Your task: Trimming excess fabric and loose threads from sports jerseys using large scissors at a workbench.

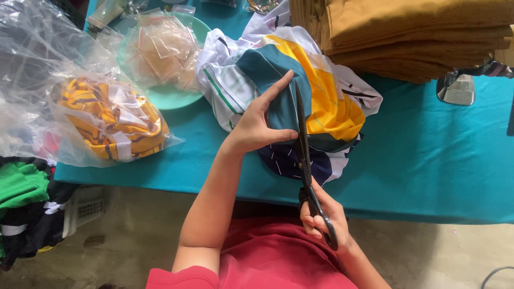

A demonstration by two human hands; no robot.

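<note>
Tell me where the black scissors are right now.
In the head view, the black scissors sit centre frame: handles in the right hand, blades lying on the multicoloured garment beside the left hand.

Scissors [303,144]: dark metal blades, matt, with smooth black handles held in the right hand [324,217]. Garment [300,91] under the left hand [257,126]: smooth knit cloth with a slight sheen, printed in teal, yellow and white. Desk [428,160]: covered in matt teal cloth. Left of the garment, a bag [80,101] of clear, glossy, crinkled plastic film. Behind the garment, a stack [412,37] of matt mustard woven cloth. Floor [134,235]: rough concrete.
</note>
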